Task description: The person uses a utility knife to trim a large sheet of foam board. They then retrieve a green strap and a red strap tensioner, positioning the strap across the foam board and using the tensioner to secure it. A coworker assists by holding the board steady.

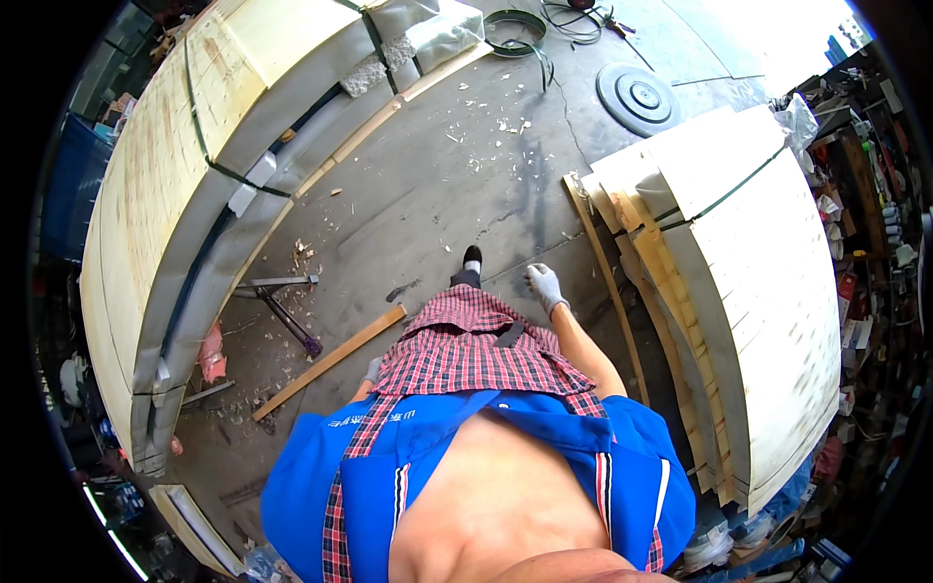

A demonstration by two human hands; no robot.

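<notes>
My right hand [544, 285], in a pale grey work glove, hangs at my right side above the floor. Its fingers are loosely bent and a little apart, with nothing visible in them. Most of my left hand [373, 368] is hidden behind the red checked apron [466, 355]; only a bit of pale glove shows, so its fingers cannot be made out. A long thin wood strip [604, 277] lies on the floor to the right of my right hand. Nearest my left hand is a wooden batten [330, 361] on the floor.
A large strapped plywood-covered stack [155, 194] curves along the left. Another strapped stack [768, 282] stands at the right. A dark metal stand [287, 311] sits by the left stack. Farther off are a round grey disc [638, 98], coiled strapping [515, 34] and scattered wood chips [510, 126].
</notes>
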